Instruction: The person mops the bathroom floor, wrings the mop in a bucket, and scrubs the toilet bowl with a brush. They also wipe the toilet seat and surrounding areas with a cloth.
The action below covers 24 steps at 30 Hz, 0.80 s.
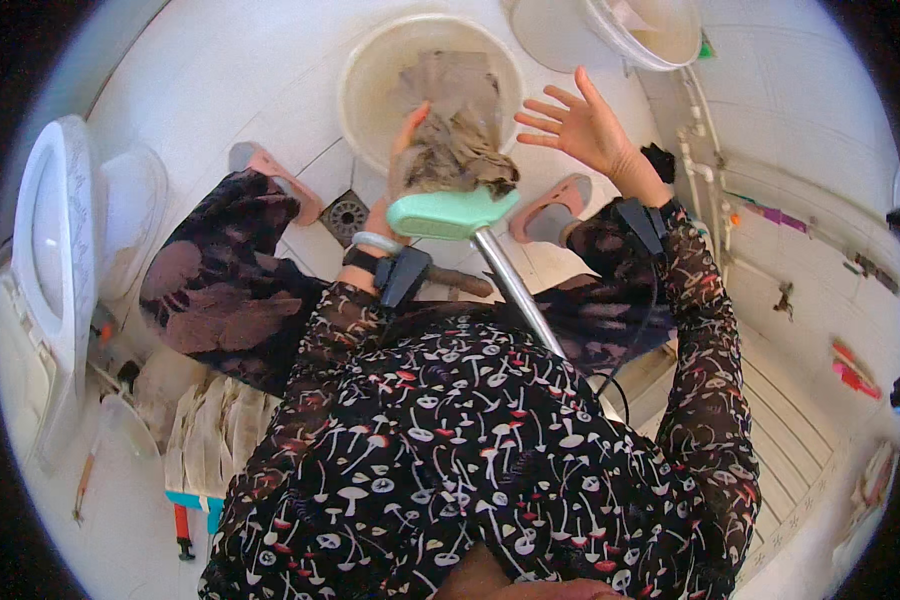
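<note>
A mop lies toward me, with a mint-green plastic head and a metal pole that runs back past my body. Crumpled grey-brown cloth is bunched at the far side of the head and extends over a round off-white basin. My left hand grips the cloth from its left side; part of the palm is hidden. To the right of the basin, my right hand is raised with its fingers spread, holding nothing and apart from the cloth.
A floor drain sits between my feet. The toilet is at the left with its seat raised. A white bucket stands at the far right, near wall pipes. Beside me at the lower left are stacked pale cloth-like pieces.
</note>
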Tool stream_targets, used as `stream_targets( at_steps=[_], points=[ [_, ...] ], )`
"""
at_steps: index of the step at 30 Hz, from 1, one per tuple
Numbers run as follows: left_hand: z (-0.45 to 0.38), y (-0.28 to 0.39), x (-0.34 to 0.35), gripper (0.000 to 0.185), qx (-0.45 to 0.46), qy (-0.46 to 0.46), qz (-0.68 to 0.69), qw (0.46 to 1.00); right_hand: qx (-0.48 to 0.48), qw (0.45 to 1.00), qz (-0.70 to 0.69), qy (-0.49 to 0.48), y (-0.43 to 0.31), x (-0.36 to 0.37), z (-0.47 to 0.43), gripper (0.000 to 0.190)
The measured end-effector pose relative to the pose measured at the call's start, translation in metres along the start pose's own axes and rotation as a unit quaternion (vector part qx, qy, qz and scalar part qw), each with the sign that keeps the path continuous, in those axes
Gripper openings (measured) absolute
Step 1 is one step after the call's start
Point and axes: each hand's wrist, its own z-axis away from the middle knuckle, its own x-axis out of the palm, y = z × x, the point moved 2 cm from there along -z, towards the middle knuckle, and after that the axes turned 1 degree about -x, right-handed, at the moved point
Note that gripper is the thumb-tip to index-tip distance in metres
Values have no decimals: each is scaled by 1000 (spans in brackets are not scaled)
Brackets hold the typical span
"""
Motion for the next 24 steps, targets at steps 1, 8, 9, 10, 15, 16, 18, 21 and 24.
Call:
stream_targets(
  at_steps=[1,8,9,10,15,16,18,21,24],
  points=[
    [2,0,12,66,5,45,-53,998,-10,1000,2,-5,-5,-7,1,122],
    [3,2,9,73,-27,10,-24,999,-51,987,145,48,-52,-19,27,114],
    [5,3,8,73,-26,16,-35,999,-57,981,176,56,-62,-22,32,114],
    [7,4,6,73,-24,21,-46,998,-72,971,221,54,-76,-25,34,114],
    [18,15,-5,73,-14,40,-86,995,-112,978,171,32,-123,-46,34,88],
    [21,18,-9,74,-9,50,-99,994,-119,976,179,28,-129,-46,33,88],
    [32,25,-16,74,-5,67,-124,990,-114,962,248,28,-149,-57,44,87],
    [42,30,-25,74,-11,81,-150,985,-190,938,287,-49,-191,-132,92,82],
    [49,35,-28,74,17,87,-178,980,-221,931,289,25,-248,-135,129,78]
  ],
)
